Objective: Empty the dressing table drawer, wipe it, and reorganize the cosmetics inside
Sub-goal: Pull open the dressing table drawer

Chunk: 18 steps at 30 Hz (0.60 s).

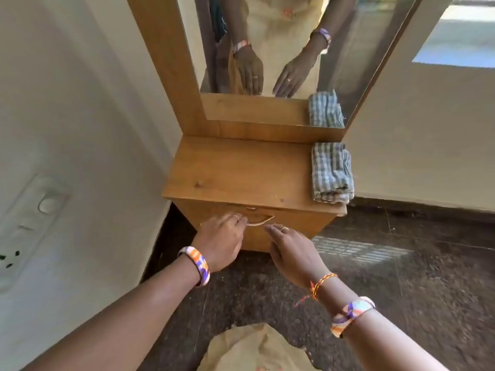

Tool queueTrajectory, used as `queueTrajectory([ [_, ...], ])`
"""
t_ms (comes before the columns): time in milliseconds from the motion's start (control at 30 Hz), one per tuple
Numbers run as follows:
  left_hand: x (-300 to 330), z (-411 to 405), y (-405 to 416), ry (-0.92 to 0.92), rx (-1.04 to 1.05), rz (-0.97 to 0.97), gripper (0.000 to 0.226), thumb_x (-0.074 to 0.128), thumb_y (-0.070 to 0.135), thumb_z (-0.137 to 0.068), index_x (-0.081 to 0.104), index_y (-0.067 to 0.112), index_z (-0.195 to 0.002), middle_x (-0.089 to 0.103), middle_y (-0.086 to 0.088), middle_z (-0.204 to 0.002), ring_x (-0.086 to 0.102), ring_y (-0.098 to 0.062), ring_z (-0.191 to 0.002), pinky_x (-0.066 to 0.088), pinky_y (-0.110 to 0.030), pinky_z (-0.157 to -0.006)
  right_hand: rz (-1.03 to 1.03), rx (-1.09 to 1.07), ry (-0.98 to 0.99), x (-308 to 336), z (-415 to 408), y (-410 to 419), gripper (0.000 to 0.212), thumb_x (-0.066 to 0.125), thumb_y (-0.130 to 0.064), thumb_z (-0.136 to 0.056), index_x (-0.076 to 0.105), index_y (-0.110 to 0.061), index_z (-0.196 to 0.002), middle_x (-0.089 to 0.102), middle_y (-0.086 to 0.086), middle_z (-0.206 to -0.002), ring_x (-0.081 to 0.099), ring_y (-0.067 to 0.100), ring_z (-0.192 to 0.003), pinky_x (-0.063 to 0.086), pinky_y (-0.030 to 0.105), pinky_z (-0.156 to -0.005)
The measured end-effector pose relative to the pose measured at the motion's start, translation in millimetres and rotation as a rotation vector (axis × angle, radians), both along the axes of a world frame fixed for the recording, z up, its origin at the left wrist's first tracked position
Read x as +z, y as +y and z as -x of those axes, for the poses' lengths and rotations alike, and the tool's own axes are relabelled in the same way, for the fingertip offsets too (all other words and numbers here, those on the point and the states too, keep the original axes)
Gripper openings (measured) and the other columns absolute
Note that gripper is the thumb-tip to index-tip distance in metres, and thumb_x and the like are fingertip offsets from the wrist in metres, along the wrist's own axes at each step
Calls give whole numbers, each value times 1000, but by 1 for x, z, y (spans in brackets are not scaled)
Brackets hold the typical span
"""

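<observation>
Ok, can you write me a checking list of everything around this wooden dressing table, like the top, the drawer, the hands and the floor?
Surface: light-brown wooden tabletop, bare apart from the cloth.
Job's things: wooden drawer front shut; curved metal handle; folded blue-and-white checked cloth at the top's right edge. No cosmetics seen.
Clutter: nothing seen.
Hands: left hand, fingers on the handle; right hand open, beside the handle.
Cables: nothing seen; white wall socket panel at left.
Surroundings: wood-framed mirror reflecting hands and cloth; dark speckled stone floor; white walls.
</observation>
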State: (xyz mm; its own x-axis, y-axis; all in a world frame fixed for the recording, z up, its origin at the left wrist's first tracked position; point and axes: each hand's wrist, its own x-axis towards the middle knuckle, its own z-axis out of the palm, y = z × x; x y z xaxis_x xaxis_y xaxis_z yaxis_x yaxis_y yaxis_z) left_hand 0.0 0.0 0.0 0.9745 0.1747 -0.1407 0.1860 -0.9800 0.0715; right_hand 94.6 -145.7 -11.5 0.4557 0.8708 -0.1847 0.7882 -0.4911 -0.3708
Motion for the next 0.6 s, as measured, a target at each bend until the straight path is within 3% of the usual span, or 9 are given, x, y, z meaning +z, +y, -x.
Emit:
queueTrajectory([
  [100,-39,-4,0,70,90,-15,56,42,22,-94,25,12,-146,35,-5,-149,32,-19,-138,32,-29,-109,21,-18,-31,-39,3,17,52,37,-12,-92,31,-12,-144,46,9,-141,52,30,-119,45,36,-92],
  [233,-80,-8,2,55,114,-39,58,42,19,-92,24,13,-147,33,-5,-151,29,-20,-140,23,-29,-115,49,-43,-81,-84,6,36,58,40,-10,-92,23,-13,-147,42,11,-145,35,28,-137,36,39,-106],
  [433,-99,-7,2,-80,145,-38,52,45,17,-92,34,16,-142,44,-3,-143,40,-20,-132,31,-29,-110,21,-136,-133,-107,20,44,63,40,-5,-92,14,-13,-149,20,6,-156,10,23,-146,34,40,-109],
  [600,-93,8,-8,-102,137,-34,42,48,13,-90,45,17,-132,54,-3,-130,52,-20,-119,47,-30,-93,11,-176,-119,-105,39,39,64,43,-2,-90,18,-14,-148,19,5,-156,11,22,-146,39,38,-105],
])
